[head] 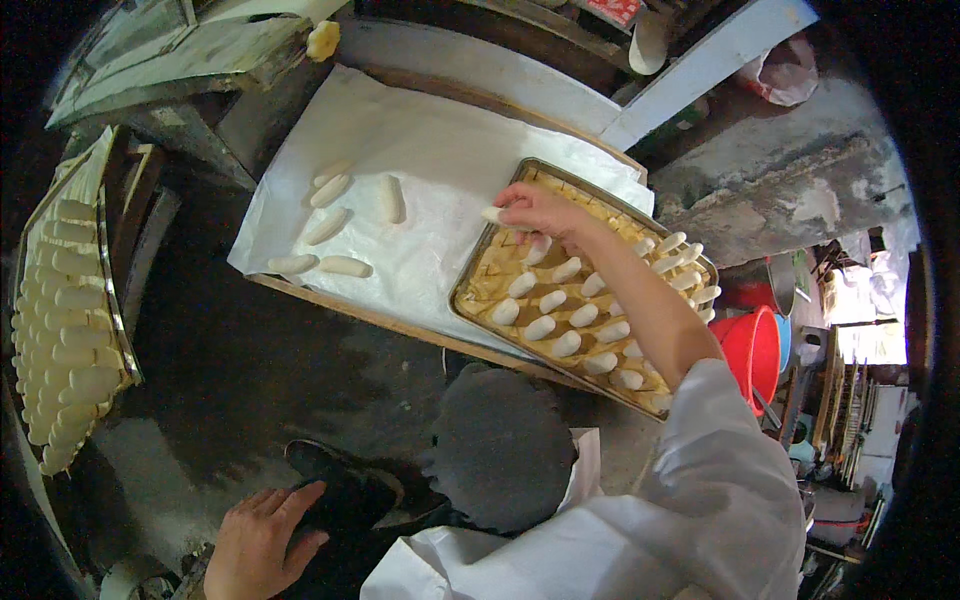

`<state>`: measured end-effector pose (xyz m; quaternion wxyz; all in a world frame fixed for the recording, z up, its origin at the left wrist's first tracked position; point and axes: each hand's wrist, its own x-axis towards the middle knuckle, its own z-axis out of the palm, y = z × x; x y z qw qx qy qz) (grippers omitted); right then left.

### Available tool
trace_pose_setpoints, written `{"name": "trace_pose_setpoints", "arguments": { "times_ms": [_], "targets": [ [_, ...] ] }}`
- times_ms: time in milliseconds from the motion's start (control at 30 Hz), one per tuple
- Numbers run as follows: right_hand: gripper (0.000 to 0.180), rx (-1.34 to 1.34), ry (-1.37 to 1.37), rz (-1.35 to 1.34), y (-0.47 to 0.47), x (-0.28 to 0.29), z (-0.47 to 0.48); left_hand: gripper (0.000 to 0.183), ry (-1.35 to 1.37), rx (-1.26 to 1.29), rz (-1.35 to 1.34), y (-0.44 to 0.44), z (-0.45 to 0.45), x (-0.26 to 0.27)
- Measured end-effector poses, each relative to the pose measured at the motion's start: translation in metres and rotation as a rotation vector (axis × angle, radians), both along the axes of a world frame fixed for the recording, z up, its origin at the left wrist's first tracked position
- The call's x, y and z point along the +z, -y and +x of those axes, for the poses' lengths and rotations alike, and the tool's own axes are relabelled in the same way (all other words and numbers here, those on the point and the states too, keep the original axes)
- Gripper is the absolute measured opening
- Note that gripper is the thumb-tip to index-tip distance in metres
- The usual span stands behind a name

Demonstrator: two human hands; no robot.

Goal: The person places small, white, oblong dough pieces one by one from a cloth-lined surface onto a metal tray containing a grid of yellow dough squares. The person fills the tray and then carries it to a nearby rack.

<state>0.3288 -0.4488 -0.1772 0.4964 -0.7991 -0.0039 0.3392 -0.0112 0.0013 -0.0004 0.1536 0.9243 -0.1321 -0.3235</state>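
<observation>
My right hand (544,214) reaches over the far left part of a metal baking tray (457,289). Its fingers grip a pale dough roll (493,215), whose left end sticks out past the fingertips. Rows of similar dough rolls (553,301) lie on the tray's yellowish lining (495,259); my forearm hides part of them. Left of the tray, several loose dough rolls (345,266) rest on a white sheet (420,142) spread over a wood-edged board. My left hand (259,540) is low at the lower left, thumb apart from the fingers, holding nothing.
Another tray (112,300), filled with dough rolls (79,298), stands at the far left. A worn table (180,71) is at the upper left. On the right are a red bucket (754,352) and a rough concrete ledge (787,165). A dark round seat (502,442) appears below the board.
</observation>
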Motion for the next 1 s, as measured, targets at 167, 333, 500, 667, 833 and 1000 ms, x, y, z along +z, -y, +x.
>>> {"name": "trace_pose_setpoints", "arguments": {
  "times_ms": [167, 333, 500, 667, 833, 1000],
  "targets": [
    [0.030, 0.274, 0.290, -0.381, 0.015, -0.005, 0.023, 0.060, -0.066, 0.022, -0.056, 0.002, 0.007, 0.001],
    [0.032, 0.604, 0.554, -0.689, 0.012, -0.037, 0.038, 0.059, -0.019, 0.022, -0.069, 0.000, 0.006, -0.002],
    [0.030, 0.681, 0.561, -0.847, -0.007, -0.089, 0.039, 0.060, -0.009, 0.027, -0.069, -0.002, 0.006, -0.003],
    [0.045, 0.765, 0.382, -1.000, -0.022, -0.089, 0.036, 0.059, -0.060, 0.080, -0.081, -0.006, 0.006, -0.001],
    [0.046, 0.476, 0.627, -0.789, -0.061, -0.064, 0.072, 0.058, -0.006, 0.007, -0.121, -0.007, 0.010, -0.004],
    [0.062, 0.210, 0.411, -0.702, -0.174, -0.126, 0.111, 0.061, -0.082, 0.035, -0.084, -0.010, 0.022, -0.003]
  ]
}}
